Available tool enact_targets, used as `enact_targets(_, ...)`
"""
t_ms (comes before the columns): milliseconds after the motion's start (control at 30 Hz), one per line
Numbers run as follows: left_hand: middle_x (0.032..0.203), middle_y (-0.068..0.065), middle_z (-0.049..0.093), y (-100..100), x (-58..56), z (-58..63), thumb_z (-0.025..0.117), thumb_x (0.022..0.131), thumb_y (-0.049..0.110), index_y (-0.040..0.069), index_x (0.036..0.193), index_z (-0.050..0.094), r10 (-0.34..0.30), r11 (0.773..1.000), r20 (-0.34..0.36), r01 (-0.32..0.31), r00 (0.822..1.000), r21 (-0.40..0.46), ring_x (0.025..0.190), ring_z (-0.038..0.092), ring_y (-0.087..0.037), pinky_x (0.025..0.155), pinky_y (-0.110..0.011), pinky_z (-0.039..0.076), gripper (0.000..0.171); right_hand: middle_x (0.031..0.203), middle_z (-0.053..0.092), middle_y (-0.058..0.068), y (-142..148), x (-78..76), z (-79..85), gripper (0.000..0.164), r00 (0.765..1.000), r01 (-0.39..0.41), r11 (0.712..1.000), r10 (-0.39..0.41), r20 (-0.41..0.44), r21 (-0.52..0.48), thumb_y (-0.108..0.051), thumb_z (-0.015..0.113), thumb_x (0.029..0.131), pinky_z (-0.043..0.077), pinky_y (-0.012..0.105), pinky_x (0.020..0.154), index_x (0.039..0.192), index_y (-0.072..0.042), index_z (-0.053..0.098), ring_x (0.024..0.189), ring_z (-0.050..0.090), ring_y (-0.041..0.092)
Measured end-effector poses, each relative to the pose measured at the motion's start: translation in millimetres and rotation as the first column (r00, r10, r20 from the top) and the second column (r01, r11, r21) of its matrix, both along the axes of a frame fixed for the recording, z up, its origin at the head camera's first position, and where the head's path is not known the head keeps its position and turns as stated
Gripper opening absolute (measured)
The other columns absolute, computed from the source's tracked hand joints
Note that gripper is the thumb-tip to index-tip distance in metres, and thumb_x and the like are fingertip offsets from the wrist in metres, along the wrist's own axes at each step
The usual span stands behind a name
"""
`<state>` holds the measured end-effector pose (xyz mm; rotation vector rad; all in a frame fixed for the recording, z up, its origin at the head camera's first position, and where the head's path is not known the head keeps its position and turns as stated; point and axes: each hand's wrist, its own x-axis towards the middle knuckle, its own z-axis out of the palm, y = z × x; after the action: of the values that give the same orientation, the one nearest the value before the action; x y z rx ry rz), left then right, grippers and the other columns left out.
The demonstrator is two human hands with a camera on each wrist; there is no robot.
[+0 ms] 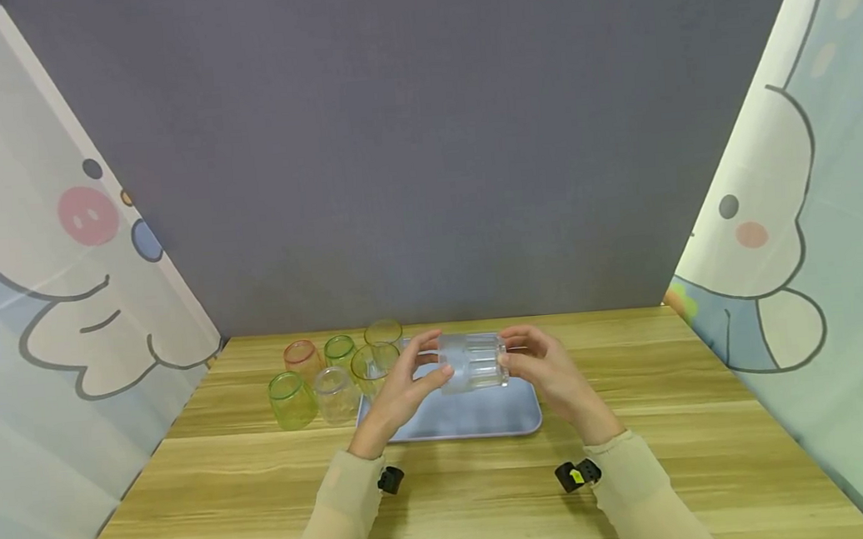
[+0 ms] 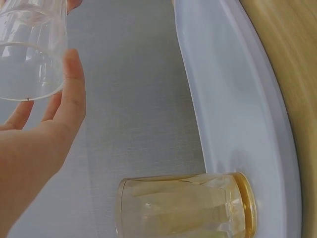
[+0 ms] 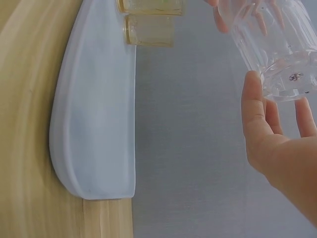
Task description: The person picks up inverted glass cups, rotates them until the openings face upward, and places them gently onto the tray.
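Note:
Both hands hold one clear tumbler [image 1: 472,362] on its side above the pale blue tray [image 1: 465,424]. The left hand [image 1: 404,390] grips its smooth rim end, thumb in front and fingers behind. At the faceted base end, the right hand [image 1: 557,375] pinches the glass between thumb and fingers. The open mouth of the tumbler [image 2: 30,69] faces the left palm in the left wrist view. Its thick base [image 3: 292,77] shows beside the fingertips in the right wrist view. A yellow-tinted glass [image 2: 183,206] stands on the tray's left end, near the left hand.
Left of the tray, a green glass [image 1: 292,404], a clear glass [image 1: 338,397], a pink-red glass [image 1: 303,360] and another green glass [image 1: 340,351] stand on the wooden table [image 1: 214,485]. A second yellow-rimmed glass [image 1: 383,333] is behind. A grey panel [image 1: 423,153] rises at the back.

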<state>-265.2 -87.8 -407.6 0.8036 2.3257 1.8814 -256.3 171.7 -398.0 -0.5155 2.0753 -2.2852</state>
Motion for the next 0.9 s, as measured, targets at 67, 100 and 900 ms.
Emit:
enact_targets(67, 0.153, -0.005, 0.042, 0.5, 0.4, 0.5, 0.065, 0.1, 0.029, 0.024, 0.155, 0.037, 0.003, 1.0, -0.003, -0.003, 1.0, -0.001, 0.138, 0.042, -0.029, 0.105, -0.055, 0.042, 0.062, 0.118, 0.052, 0.017, 0.5, 0.0, 0.2, 0.048, 1.0, -0.008, 1.0, 0.008, 0.0, -0.005, -0.003, 0.067, 0.092, 0.055, 0.03, 0.088, 0.132, 0.013, 0.047, 0.099, 0.06, 0.019)
enact_targets(100, 0.152, -0.005, 0.042, 0.7, 0.6, 0.7, 0.065, 0.1, 0.029, 0.023, 0.155, 0.038, 0.006, 1.0, -0.005, -0.006, 1.0, -0.001, 0.137, 0.042, -0.028, 0.104, -0.054, 0.043, 0.062, 0.118, 0.052, 0.017, 0.8, 0.0, 0.3, 0.048, 1.0, -0.014, 1.0, 0.014, 0.0, -0.006, -0.003, 0.067, 0.092, 0.055, 0.03, 0.088, 0.132, 0.013, 0.047, 0.099, 0.06, 0.019)
enact_targets(900, 0.143, -0.012, 0.048, -8.3, -2.7, 5.1, 0.073, 0.094, 0.019, 0.016, 0.151, 0.043, -0.044, 0.996, 0.013, 0.043, 0.999, 0.083, 0.13, 0.047, -0.037, 0.094, -0.046, 0.049, 0.064, 0.124, 0.053, 0.018, 0.6, 1.0, 0.7, 0.05, 0.997, -0.069, 0.997, 0.068, -0.022, -0.025, -0.004, 0.066, 0.094, 0.055, 0.032, 0.092, 0.135, 0.014, 0.045, 0.105, 0.062, 0.02)
